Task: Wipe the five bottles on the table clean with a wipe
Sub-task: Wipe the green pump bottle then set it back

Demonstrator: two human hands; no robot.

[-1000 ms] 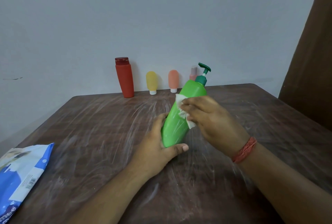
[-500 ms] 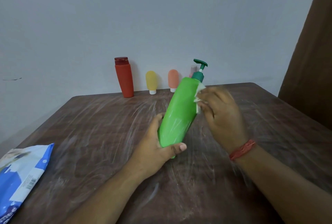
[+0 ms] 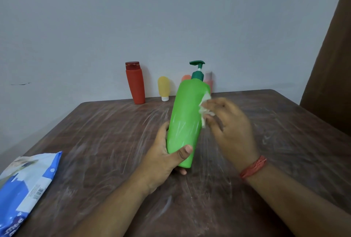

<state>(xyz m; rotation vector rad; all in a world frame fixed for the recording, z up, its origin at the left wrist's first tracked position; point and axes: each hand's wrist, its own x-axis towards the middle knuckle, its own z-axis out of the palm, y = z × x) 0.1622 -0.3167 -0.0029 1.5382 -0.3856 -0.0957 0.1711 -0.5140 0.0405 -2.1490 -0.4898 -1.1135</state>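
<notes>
My left hand (image 3: 163, 153) grips the lower end of a green pump bottle (image 3: 187, 117), which stands nearly upright above the brown table (image 3: 106, 141). Its dark green pump head points left. My right hand (image 3: 228, 126) pinches a crumpled white wipe (image 3: 204, 107) against the bottle's right side, near the shoulder. Along the wall at the table's far edge stand a red bottle (image 3: 135, 83) and a small yellow bottle (image 3: 163, 87). An orange bottle (image 3: 185, 77) and a pink bottle (image 3: 209, 82) show only partly behind the green one.
A blue and white wipe packet (image 3: 24, 189) lies at the table's front left edge. A brown curtain (image 3: 330, 65) hangs at the right. The tabletop shows pale smear marks.
The green bottle has tilted from leaning right to nearly upright. My right hand with the wipe has slid from the bottle's front to its right side.
</notes>
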